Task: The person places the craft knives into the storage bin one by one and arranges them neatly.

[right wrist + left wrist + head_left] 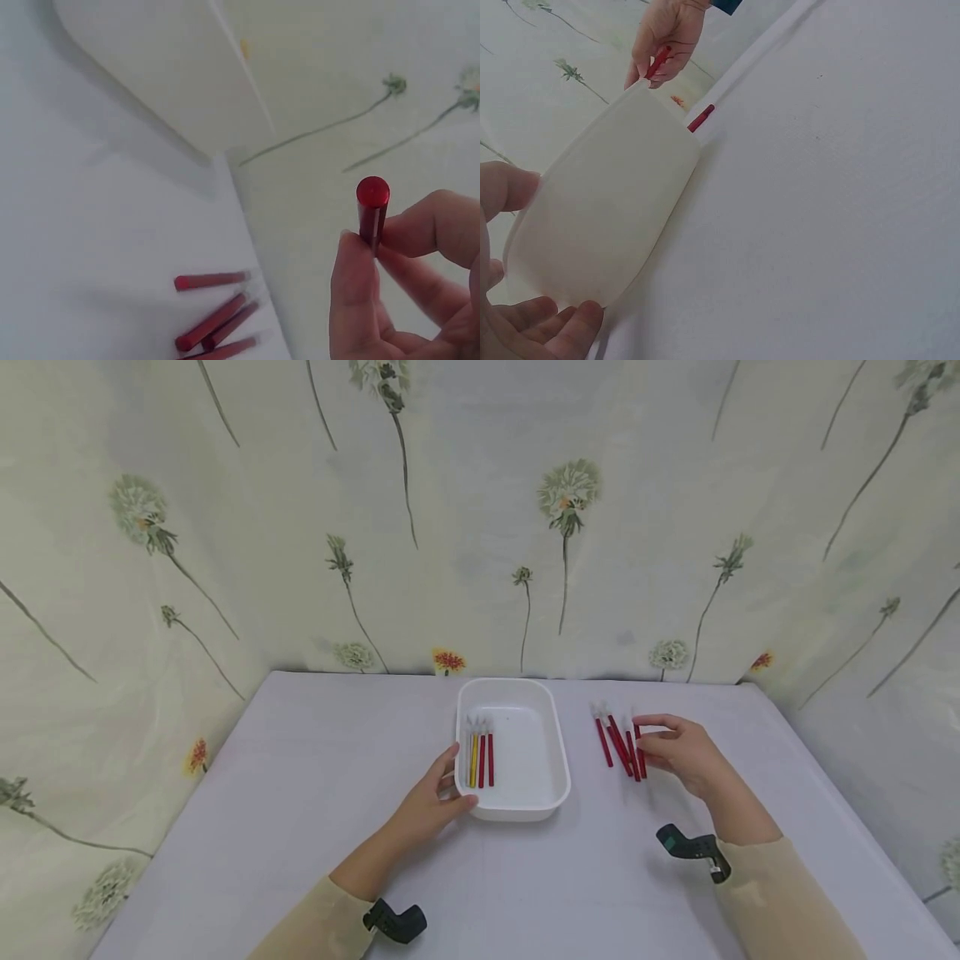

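Grips with the left hand [431,793] the near left side of a smooth, glossy white tray [532,752] with rounded corners, thumb at the rim. Inside, along the left wall, slim straight pens with clear tips: one pale pen [469,768], one yellow pen [474,764], two red pens [482,762]. Right of the tray, loose, shiny red sticks [604,743] in a slanting cluster. Farther right, pinches another red stick [373,217] between thumb and fingertips of the right hand [678,756]. Beneath, a matte white tabletop [330,777]; around, pale walls [480,510] printed with dandelions.

Illumination: diffuse, moderate. Soft shadows fall on the surface [322,760] beside the tray [528,768]. Both wrist views: dimmer, hazier.
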A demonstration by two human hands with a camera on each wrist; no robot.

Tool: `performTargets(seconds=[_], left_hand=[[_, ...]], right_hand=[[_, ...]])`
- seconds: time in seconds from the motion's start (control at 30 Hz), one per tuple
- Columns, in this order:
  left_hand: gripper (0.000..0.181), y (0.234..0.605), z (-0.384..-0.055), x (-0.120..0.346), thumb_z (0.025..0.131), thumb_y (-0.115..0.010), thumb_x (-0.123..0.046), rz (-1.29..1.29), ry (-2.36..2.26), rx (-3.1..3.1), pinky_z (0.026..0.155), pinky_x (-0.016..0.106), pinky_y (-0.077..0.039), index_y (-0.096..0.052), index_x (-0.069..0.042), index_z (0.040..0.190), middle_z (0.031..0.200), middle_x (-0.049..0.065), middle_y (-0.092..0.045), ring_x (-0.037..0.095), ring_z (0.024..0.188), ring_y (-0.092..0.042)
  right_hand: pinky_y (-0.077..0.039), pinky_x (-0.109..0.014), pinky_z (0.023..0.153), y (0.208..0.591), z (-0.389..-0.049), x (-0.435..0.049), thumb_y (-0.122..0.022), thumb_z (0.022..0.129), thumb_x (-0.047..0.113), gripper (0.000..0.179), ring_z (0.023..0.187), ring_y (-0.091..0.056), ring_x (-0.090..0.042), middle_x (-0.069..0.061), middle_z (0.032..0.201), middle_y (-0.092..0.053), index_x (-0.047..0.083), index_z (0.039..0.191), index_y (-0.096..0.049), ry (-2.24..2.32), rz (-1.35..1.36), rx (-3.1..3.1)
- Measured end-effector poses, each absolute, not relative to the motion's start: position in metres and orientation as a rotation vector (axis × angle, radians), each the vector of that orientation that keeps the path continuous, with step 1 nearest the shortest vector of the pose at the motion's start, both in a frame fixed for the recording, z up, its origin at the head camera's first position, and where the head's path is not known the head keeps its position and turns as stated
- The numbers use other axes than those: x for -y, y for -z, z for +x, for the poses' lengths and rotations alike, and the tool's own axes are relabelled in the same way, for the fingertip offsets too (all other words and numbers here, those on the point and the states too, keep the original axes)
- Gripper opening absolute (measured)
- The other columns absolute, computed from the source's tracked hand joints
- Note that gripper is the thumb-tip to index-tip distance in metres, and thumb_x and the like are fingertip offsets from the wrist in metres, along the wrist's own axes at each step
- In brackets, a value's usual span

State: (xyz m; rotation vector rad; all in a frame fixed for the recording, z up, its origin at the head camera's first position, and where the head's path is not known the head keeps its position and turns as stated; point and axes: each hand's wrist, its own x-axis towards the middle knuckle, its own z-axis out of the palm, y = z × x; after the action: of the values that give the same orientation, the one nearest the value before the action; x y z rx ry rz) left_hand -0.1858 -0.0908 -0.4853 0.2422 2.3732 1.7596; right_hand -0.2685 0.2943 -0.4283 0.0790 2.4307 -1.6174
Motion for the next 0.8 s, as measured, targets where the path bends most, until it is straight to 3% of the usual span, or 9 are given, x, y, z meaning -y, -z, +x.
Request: performTargets(seconds=[0.2, 0.43, 0.8], left_hand=[[0.084, 0.485, -0.186, 0.091, 0.082, -0.069, -0.028, 0.239, -1.764, -2.366, 0.095, 0.041, -0.044, -0.017, -0.026, 0.148, 0.148, 0.007, -0.030, 0.026, 0.129, -0.039], [0.085, 0.484, -0.186, 0.091, 0.082, -0.070, -0.028, 0.240, -1.753, -2.373, 0.095, 0.039, -0.045, -0.016, -0.027, 0.148, 0.148, 0.006, -0.030, 0.025, 0.129, -0.039], [0.085, 0.484, -0.185, 0.090, 0.082, -0.070, -0.027, 0.236, -1.772, -2.359, 0.095, 0.040, -0.044, -0.016, -0.025, 0.148, 0.147, 0.008, -0.030, 0.026, 0.129, -0.039]], right_hand=[[-0.053, -0.030, 0.081, 0.418, -0.264, -0.284, -0.061, 0.089, 0.020, 0.051, 0.103, -0.058, -0.030, -0.027, 0.127, -0.045, 0.007, 0.135, -0.042, 1.712, 0.053, -2.336], [-0.053, -0.030, 0.081, 0.408, -0.258, -0.269, -0.063, 0.088, 0.020, 0.053, 0.093, -0.061, -0.021, -0.023, 0.126, -0.045, 0.006, 0.134, -0.042, 1.759, 0.031, -2.266], [-0.052, -0.029, 0.083, 0.401, -0.257, -0.248, -0.064, 0.087, 0.019, 0.050, 0.096, -0.058, -0.022, -0.022, 0.126, -0.043, 0.010, 0.132, -0.044, 1.833, 0.007, -2.143]])
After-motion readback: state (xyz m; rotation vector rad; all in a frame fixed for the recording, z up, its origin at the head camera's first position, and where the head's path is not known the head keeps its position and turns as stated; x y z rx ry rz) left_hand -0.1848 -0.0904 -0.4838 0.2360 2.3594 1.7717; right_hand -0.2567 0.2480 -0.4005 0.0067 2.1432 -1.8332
